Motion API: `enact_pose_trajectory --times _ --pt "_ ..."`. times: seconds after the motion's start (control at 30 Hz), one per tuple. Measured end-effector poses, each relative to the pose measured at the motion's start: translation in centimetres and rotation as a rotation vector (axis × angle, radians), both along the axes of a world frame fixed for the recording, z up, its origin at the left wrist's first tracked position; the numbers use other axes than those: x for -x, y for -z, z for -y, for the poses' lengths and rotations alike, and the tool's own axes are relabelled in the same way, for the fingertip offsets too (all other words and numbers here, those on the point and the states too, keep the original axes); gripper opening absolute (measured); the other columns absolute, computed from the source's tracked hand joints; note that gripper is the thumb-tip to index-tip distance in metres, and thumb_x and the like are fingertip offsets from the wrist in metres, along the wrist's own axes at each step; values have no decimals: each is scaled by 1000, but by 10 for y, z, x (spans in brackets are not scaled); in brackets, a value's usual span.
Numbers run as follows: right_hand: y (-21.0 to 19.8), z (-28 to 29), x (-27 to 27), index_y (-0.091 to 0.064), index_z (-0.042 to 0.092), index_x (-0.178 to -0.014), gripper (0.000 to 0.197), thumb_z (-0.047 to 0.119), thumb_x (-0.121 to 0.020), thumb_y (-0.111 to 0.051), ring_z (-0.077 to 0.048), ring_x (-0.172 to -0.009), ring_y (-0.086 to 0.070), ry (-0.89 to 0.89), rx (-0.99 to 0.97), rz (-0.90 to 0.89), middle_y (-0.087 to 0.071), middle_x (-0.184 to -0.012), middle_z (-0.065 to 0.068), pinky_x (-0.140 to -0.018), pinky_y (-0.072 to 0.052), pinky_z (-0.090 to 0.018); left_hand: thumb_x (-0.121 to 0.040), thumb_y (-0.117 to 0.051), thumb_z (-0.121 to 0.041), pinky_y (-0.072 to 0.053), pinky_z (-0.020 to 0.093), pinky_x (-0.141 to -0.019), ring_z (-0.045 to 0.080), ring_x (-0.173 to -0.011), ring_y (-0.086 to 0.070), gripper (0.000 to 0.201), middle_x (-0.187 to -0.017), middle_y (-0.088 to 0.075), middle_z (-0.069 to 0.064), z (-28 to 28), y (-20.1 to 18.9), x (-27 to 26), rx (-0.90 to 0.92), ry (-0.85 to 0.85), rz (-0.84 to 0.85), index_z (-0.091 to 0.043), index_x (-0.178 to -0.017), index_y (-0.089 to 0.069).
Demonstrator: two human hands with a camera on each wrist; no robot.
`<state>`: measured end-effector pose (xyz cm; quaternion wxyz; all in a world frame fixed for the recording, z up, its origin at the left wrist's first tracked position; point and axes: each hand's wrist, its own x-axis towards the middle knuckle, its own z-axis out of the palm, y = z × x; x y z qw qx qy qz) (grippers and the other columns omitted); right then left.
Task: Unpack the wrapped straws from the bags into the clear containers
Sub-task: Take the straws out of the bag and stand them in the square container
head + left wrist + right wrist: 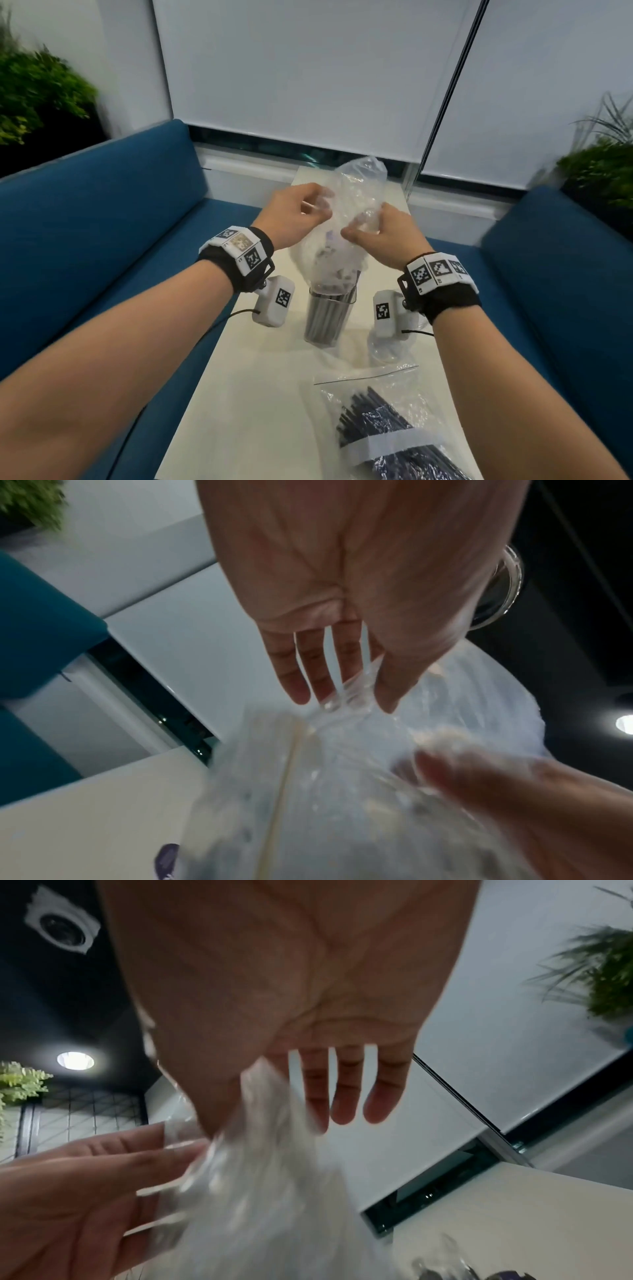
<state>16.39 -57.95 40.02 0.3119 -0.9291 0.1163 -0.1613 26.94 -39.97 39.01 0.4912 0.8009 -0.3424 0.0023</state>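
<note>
Over a pale bench point(274, 394), both hands hold a crumpled clear bag point(356, 192) upended above a clear container point(327, 317) packed with dark wrapped straws. The left hand point(294, 216) pinches the plastic between thumb and fingers; the right hand point(380, 228) pinches its other side. The bag looks nearly emptied, so this step seems close to finished. Next, likely, comes setting it aside and opening the full bag of straws point(387, 431) lying nearer, beside a second container point(385, 353).
</note>
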Motion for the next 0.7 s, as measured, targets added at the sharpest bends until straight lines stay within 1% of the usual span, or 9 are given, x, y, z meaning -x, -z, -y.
enact_pose_trajectory --times 0.1,0.23,0.33,0.37,0.43,0.5,0.57,0.63,0.7 --pt "-4 -4 16 -63 22 -99 28 45 -90 -76 -11 -76 -58 33 -10 102 -61 -93 6 -62 -39 -20 -89 -76 -31 -57 37 -95 1 -93 -68 23 -100 -73 -7 -19 3 11 67 -56 64 -34 -111 -69" --pt "-1 -23 46 -66 29 -83 19 42 -92 -75 -11 -62 -62 32 -283 425 -67 -76 8 -59 -53 -27 -78 -80 -54 -46 27 -106 8 -129 -55 76 -138 -57 -6 -59 10 39 118 23 46 -47 -144 -43" --pt "22 -49 68 -74 34 -87 11 38 -96 -71 -23 -86 -76 -98 -696 406 -80 -97 -4 -74 -64 -46 -87 -66 -56 -42 33 -113 9 -139 -50 68 -153 -47 -12 -88 25 66 140 163 -99 -54 -146 -35" --pt "35 -56 75 -75 34 -94 5 38 -95 -72 -27 -97 -77 -153 -819 357 -79 -106 -9 -83 -64 -54 -90 -66 -52 -47 33 -110 8 -133 -55 60 -148 -53 -12 -96 34 73 138 173 -111 -51 -144 -41" --pt "65 -68 84 -71 39 -110 25 42 -86 -79 -30 -107 -75 -137 -923 280 -77 -118 -9 -88 -62 -59 -93 -70 -40 -56 34 -98 8 -110 -66 42 -126 -66 -11 -109 52 89 93 99 -79 -47 -131 -55" --pt "97 -78 92 -51 48 -133 66 38 -79 -88 -24 -110 -73 70 -892 278 -68 -132 -2 -83 -65 -48 -92 -74 -33 -57 27 -87 7 -99 -66 34 -112 -68 -15 -120 74 102 54 3 -22 -48 -119 -59" --pt "128 -90 106 -27 45 -149 97 26 -78 -91 -16 -113 -65 236 -729 336 -49 -145 4 -83 -61 -32 -91 -76 -28 -47 10 -83 -4 -99 -61 37 -110 -64 -24 -130 101 112 1 -43 49 -48 -117 -59" --pt "164 -97 119 -26 44 -151 95 22 -83 -87 -14 -119 -57 204 -483 353 -36 -149 9 -89 -57 -28 -92 -74 -28 -40 6 -81 -7 -97 -55 36 -108 -57 -23 -142 130 118 -113 -70 176 -42 -123 -62" --pt "199 -102 124 -37 38 -151 74 29 -90 -79 -20 -130 -52 95 -261 155 -38 -150 6 -102 -55 -38 -93 -72 -32 -41 11 -84 -2 -98 -50 34 -108 -53 -16 -151 165 119 -249 -96 239 -35 -126 -65"
